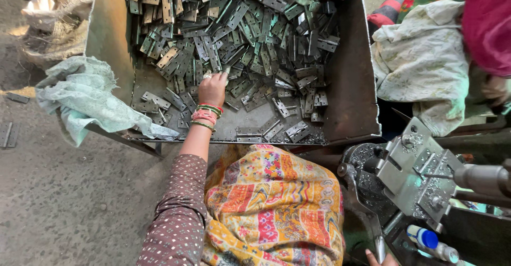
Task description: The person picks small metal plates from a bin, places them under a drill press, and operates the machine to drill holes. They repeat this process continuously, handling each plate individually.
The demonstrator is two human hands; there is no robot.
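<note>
One of the hands (213, 89) grasps hinges (250, 42) in the tray (348, 85); the right's state is unclear.

Sack (56, 16), green cloth (85, 98), press machine (420, 175).

1. Left arm: extended forward and away from the body, forearm bare, upper arm in a dotted brown sleeve.
2. Left wrist: carries stacked bangles in pink, red and green.
3. Left hand (213, 89): back of the hand faces up, fingers curled downward at full reach; whether they are closed on anything cannot be seen.
4. Right hand (379, 258): only the fingertips show at the bottom edge of the view; its pose cannot be judged.
</note>
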